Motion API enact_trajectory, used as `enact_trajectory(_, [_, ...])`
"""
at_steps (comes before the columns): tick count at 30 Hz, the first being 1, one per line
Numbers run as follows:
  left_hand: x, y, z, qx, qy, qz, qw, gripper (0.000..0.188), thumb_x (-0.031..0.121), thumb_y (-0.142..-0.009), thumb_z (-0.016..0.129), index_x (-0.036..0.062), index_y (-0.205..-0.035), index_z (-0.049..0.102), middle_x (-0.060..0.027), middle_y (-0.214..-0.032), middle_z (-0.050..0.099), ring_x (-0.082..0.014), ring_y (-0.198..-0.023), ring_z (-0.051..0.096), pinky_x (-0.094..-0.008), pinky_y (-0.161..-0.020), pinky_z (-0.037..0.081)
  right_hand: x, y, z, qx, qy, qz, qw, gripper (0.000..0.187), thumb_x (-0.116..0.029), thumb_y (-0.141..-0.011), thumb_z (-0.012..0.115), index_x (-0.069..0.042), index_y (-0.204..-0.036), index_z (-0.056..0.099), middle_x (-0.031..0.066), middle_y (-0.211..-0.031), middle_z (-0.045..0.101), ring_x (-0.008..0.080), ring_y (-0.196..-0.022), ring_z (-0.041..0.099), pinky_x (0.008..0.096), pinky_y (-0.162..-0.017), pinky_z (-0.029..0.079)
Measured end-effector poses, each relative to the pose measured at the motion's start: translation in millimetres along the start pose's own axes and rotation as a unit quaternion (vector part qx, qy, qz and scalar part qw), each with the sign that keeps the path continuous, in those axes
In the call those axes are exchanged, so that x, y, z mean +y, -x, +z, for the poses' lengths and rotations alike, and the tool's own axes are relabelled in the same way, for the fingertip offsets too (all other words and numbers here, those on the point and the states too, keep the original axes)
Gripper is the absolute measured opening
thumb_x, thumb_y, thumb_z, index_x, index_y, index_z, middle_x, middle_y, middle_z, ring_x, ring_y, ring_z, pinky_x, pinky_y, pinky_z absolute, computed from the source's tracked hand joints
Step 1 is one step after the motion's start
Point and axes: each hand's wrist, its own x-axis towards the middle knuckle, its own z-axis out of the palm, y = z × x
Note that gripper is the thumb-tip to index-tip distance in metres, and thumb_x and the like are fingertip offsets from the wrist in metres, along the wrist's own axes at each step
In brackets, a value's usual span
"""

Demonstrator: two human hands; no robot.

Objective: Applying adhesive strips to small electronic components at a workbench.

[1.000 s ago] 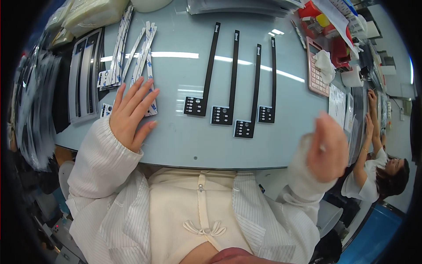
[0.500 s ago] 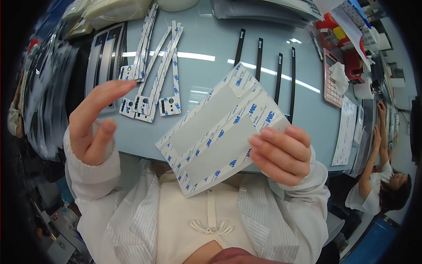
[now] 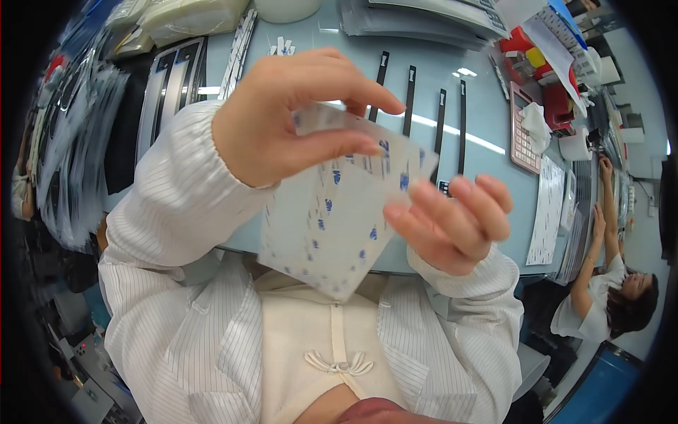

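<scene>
White label sheet (image 3: 332,212) with blue tabs, between both hands.

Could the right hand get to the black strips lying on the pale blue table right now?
Probably not at once: the right hand is holding the translucent sheet with blue marks, with the left hand. The black strips lie uncovered beyond it.

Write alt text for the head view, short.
Both hands hold up a white sheet with blue marks close to the camera: left hand pinches its top edge, right hand its right side. Behind, black strips lie on a pale blue table.
</scene>
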Motion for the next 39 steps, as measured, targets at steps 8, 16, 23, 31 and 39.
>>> enact_trajectory(8, [8, 3, 0, 0.005, 0.012, -0.052, 0.999, 0.035, -0.001, -0.073, 0.081, 0.0036, -0.106, 0.074, -0.0055, -0.084, 0.069, -0.0130, -0.069, 0.059, -0.0258, -0.066, 0.049, 11, -17, 0, 0.040, -0.471, 0.505, 0.722, 0.026, -0.009, -0.089, 0.073, 0.001, -0.111, 0.063, 0.0093, -0.103, 0.068, 0.0105, -0.080, 0.062, 0.0229, -0.072, 0.049])
enact_trajectory(16, [10, 0, 4, -0.014, -0.058, -0.045, 0.997, 0.037, 0.000, -0.069, 0.082, 0.0060, -0.105, 0.075, -0.0028, -0.081, 0.069, -0.0136, -0.071, 0.059, -0.0260, -0.064, 0.047, 16, -16, 5, -0.081, -0.606, 0.546, 0.573, 0.019, -0.019, -0.097, 0.066, 0.000, -0.097, 0.062, 0.0065, -0.086, 0.063, 0.0090, -0.060, 0.053, 0.0214, -0.057, 0.043])
enact_trajectory(23, [12, 0, 2, -0.013, -0.036, -0.025, 0.999, 0.039, -0.001, -0.066, 0.082, 0.0039, -0.105, 0.074, -0.0037, -0.080, 0.068, -0.0158, -0.072, 0.059, -0.0272, -0.065, 0.047, 9, -1, 27, -0.086, -0.794, 0.594, 0.090, 0.019, -0.022, -0.095, 0.067, -0.004, -0.099, 0.064, 0.0032, -0.080, 0.064, 0.0106, -0.059, 0.048, 0.0246, -0.056, 0.040])
enact_trajectory(31, [21, 5, 7, -0.047, -0.076, 0.007, 0.996, 0.037, -0.008, -0.071, 0.074, 0.0020, -0.107, 0.072, -0.0097, -0.093, 0.065, -0.0230, -0.082, 0.062, -0.0320, -0.074, 0.048, -5, -7, 26, -0.064, -0.771, 0.631, 0.056, 0.017, -0.024, -0.097, 0.064, -0.007, -0.098, 0.064, 0.0053, -0.077, 0.065, 0.0149, -0.055, 0.056, 0.0267, -0.051, 0.041])
enact_trajectory(39, [20, 15, 4, -0.031, -0.045, -0.026, 0.998, 0.027, -0.003, -0.075, 0.075, 0.0003, -0.102, 0.070, -0.0118, -0.094, 0.067, -0.0240, -0.086, 0.064, -0.0326, -0.075, 0.050, -14, -11, 22, -0.060, -0.781, 0.618, 0.069, 0.016, -0.022, -0.098, 0.064, -0.007, -0.100, 0.063, 0.0079, -0.077, 0.066, 0.0170, -0.055, 0.060, 0.0284, -0.050, 0.045])
